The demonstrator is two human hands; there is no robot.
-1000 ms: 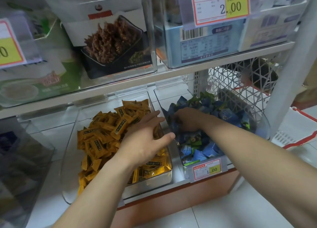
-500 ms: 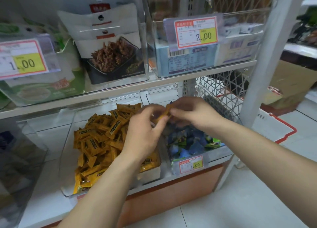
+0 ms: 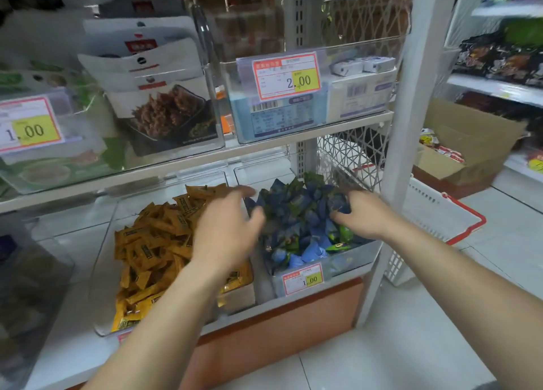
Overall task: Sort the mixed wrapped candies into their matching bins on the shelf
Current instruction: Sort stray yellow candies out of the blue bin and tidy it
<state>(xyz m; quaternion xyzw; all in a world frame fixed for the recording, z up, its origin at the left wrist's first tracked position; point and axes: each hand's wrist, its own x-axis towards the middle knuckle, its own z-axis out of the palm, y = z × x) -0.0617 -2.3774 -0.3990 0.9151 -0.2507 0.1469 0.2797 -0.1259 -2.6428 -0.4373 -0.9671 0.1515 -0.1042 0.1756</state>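
On the lower shelf (image 3: 73,272), a clear bin (image 3: 238,297) of yellow candies (image 3: 152,242) stands left of another bin (image 3: 352,260) of blue candies (image 3: 299,210). The left hand (image 3: 226,234) hovers over their divide, fingers spread. The right hand (image 3: 367,216) curls round blue candies at the pile's far right.

Bright, even indoor light, source unseen; shadows faint. Whole frame soft. Left hand (image 3: 226,231) smeared by motion blur, fingertips worst. Right hand (image 3: 364,213) slightly sharper. Pale glare on clear bin fronts (image 3: 164,101) above left hand. Wide-angle bend: shelf post (image 3: 402,142) beside right hand leans; far edges stretched, hazy.
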